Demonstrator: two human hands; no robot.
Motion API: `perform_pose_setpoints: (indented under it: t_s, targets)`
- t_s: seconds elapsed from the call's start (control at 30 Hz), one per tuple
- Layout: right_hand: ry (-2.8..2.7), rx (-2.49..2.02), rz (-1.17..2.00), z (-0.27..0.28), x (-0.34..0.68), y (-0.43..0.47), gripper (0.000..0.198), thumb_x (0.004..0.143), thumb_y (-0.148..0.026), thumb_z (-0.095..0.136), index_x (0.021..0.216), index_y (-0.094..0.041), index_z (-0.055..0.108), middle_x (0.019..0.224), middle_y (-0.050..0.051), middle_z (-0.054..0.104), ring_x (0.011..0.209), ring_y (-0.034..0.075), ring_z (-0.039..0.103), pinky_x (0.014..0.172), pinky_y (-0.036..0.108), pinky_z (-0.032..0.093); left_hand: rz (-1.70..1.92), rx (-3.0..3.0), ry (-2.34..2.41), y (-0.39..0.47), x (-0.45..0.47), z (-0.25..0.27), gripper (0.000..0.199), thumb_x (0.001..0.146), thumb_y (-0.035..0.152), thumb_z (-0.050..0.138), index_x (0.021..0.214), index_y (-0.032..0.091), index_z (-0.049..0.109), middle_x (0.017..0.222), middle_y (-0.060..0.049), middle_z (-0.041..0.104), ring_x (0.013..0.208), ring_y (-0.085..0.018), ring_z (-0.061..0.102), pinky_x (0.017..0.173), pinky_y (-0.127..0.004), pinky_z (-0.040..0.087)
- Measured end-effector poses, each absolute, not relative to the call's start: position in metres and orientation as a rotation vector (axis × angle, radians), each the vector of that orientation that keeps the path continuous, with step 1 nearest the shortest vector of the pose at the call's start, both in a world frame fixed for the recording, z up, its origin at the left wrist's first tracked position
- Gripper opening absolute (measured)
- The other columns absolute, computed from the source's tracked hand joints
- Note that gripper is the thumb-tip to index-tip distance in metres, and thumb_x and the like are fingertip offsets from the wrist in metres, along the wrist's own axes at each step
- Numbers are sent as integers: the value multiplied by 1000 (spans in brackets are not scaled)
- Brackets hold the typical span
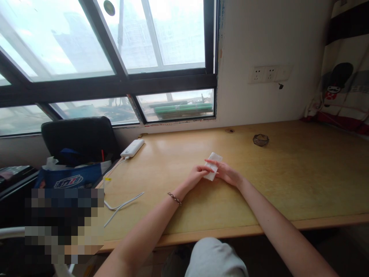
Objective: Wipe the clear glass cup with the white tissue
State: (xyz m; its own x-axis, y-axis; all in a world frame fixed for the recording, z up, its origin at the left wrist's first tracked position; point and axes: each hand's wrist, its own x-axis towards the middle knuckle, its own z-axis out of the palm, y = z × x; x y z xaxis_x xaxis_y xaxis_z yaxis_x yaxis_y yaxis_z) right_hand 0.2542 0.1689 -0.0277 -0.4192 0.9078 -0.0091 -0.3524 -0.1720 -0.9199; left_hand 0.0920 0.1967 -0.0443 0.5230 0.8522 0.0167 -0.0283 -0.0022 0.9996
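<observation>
Near the middle of the frame, on the wooden desk, the left hand and right hand are pinching a small white folded tissue between their fingertips. Toward the left, a white power bank is lying by the window.

The tissue lies mid-desk, between both hands. The power bank lies far left near the window; the ashtray sits behind, right.
</observation>
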Motion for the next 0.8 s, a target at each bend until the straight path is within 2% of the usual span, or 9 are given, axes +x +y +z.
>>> perform_pose_setpoints:
  t_s: [0.17,0.43,0.8]
  targets:
    - [-1024,-780,1575,-30,258,175,44,72,-48,52,107,-23,55,100,5,58,89,18,54,71,30,45,782,1272,685,197,91,-50,19,62,24,57,73,11,64,65,-5,64,61,-18,60,65,-29,44]
    - [-913,-829,1434,-34,260,181,41,70,-48,52,103,-24,57,103,2,57,89,16,55,72,26,45,780,1296,702,197,90,-48,20,62,22,54,74,8,62,71,-9,64,64,-18,62,64,-27,46]
    - [-757,-870,1269,-45,270,195,44,68,-48,54,102,-21,57,99,4,58,84,17,56,67,26,46,771,1251,678,197,89,-45,19,62,21,54,73,8,61,67,-9,64,65,-18,61,67,-29,46]
